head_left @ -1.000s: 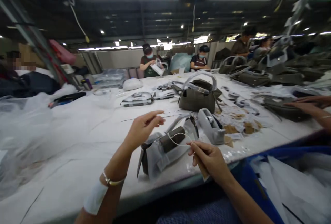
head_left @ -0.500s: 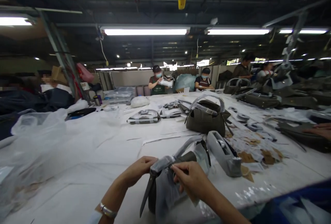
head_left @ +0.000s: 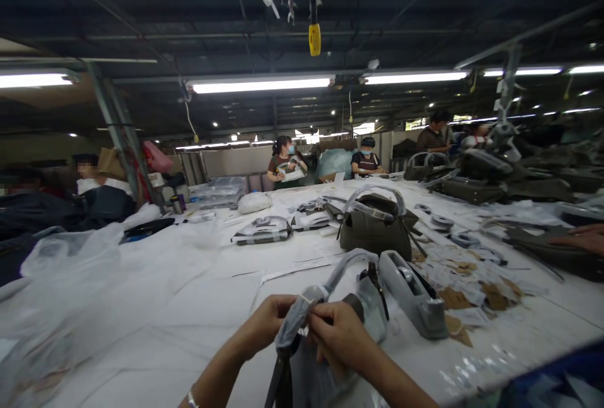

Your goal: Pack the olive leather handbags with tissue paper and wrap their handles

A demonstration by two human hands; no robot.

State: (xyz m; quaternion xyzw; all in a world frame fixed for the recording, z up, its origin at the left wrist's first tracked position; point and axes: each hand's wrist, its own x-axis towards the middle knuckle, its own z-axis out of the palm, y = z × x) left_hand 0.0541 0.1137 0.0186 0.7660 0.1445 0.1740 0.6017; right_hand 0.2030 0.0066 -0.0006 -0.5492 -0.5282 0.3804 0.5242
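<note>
My left hand (head_left: 265, 325) and my right hand (head_left: 336, 336) are both closed on the foam-wrapped handle (head_left: 302, 305) of a dark olive handbag (head_left: 325, 370) at the near edge of the white table (head_left: 155, 307). The bag is partly wrapped in grey protective film and its lower part runs out of view. A thin pale cord circles the handle between my fingers. Just right of the bag lies a grey tape dispenser (head_left: 415, 295).
A second olive handbag (head_left: 376, 226) stands beyond the dispenser, with brown and white paper scraps (head_left: 476, 282) to its right. Clear plastic bags (head_left: 66, 263) pile at the left. Another person's hand (head_left: 579, 238) rests on a bag at the right edge. Masked workers stand at the far end.
One second ago my hands were apart, stretching a thin cord above the bag. They came together on the wrapped handle, and the camera tilted upward.
</note>
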